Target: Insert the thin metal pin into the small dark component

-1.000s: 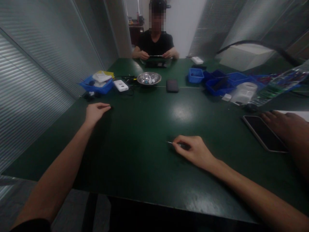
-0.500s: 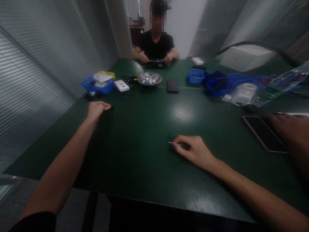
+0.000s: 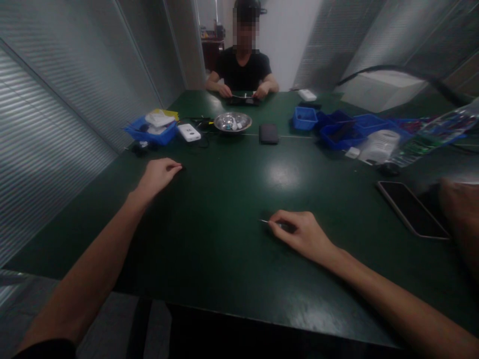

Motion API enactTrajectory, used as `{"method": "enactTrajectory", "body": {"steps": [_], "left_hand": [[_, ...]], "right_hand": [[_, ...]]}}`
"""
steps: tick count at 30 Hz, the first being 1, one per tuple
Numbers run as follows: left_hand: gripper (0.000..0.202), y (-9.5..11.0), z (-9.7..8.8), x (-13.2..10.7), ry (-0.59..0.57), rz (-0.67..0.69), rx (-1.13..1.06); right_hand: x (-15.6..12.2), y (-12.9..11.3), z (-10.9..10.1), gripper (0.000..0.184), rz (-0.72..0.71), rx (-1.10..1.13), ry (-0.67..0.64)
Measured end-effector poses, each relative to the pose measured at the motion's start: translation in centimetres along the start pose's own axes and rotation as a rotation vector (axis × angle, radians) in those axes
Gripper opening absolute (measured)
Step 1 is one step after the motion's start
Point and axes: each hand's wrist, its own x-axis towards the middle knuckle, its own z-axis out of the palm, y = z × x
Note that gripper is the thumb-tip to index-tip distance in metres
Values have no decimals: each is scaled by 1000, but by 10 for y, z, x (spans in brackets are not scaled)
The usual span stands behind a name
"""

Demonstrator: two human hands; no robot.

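My left hand (image 3: 160, 174) is stretched out over the left side of the green table (image 3: 217, 209), thumb and fingers pinched. Something small and dark shows at its fingertips, too small to name. Nearer to me, my right hand (image 3: 299, 229) rests on the table with thumb and forefinger closed on a thin metal-tipped tool (image 3: 264, 221). The tip points left, and most of the tool is hidden by the hand. A flat black square object (image 3: 268, 133) lies farther back, between the two hands.
At the back left stand a blue basket (image 3: 164, 135) and a white device (image 3: 189, 132). A metal bowl (image 3: 232, 129) holds small parts. Blue bins (image 3: 305, 119), a plastic bottle (image 3: 430, 134) and a phone (image 3: 411, 209) are to the right. Another person's hand (image 3: 460, 199) is beside the phone; someone sits opposite.
My left hand has moved slightly to the right, still pinched. My right hand stays almost where it was. The other person's hand by the phone has shifted right.
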Motion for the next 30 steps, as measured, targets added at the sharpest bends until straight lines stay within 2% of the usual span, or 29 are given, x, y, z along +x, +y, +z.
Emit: {"method": "enactTrajectory", "body": {"steps": [2, 7, 9, 12, 15, 19, 24, 30], "left_hand": [[27, 28, 8, -6, -99, 188, 18], [31, 119, 39, -39, -297, 594, -31], [32, 146, 51, -57, -329, 740, -60], [30, 171, 63, -78, -291, 885, -134], [23, 179, 71, -88, -288, 870, -273], [14, 182, 73, -88, -364, 712, -427], [21, 186, 70, -88, -397, 581, -453], [13, 187, 69, -87, -445, 580, -425]], "right_hand": [[0, 1, 0, 22, 0, 3, 3], [-1, 2, 1, 22, -11, 7, 33], [-1, 2, 1, 22, -16, 7, 38], [0, 3, 2, 22, -16, 9, 28], [0, 5, 3, 20, -18, -2, 18], [0, 5, 3, 18, -21, -17, -2], [0, 4, 0, 18, -39, -17, -22], [1, 5, 2, 17, -52, -27, -41]]}}
